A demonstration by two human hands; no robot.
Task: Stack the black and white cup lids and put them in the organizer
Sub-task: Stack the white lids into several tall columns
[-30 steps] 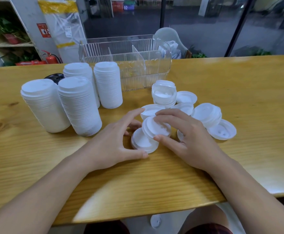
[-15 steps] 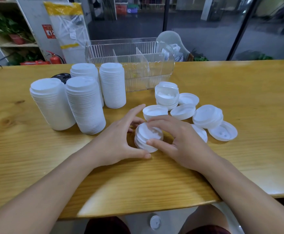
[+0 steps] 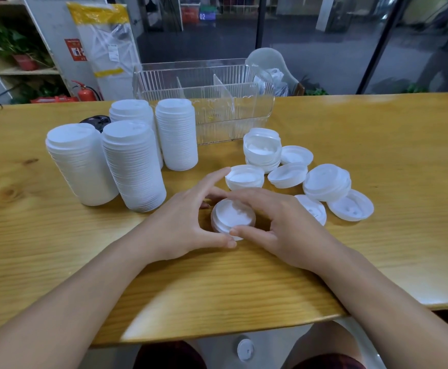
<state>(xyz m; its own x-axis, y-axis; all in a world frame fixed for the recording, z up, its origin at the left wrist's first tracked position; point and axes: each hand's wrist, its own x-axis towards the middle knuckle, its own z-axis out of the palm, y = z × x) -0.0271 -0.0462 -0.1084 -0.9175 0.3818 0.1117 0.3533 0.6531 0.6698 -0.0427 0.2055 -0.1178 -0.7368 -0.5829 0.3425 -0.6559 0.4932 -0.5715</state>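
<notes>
Seating the small white lid stack [image 3: 233,219] squarely is the job in hand: the left hand [image 3: 183,222] cups its near-left side, fingers curled about it, while the right hand [image 3: 278,225] pinches it from the right — both holding it on the tabletop [image 3: 377,134], near the front edge. Better to press evenly and line up the rims before adding loose lids [image 3: 350,205]. The clear organizer [image 3: 204,102] stands behind, holding no lids that I can see. Readable writing is scant — only "02" on a sign [image 3: 202,16] far behind.
</notes>
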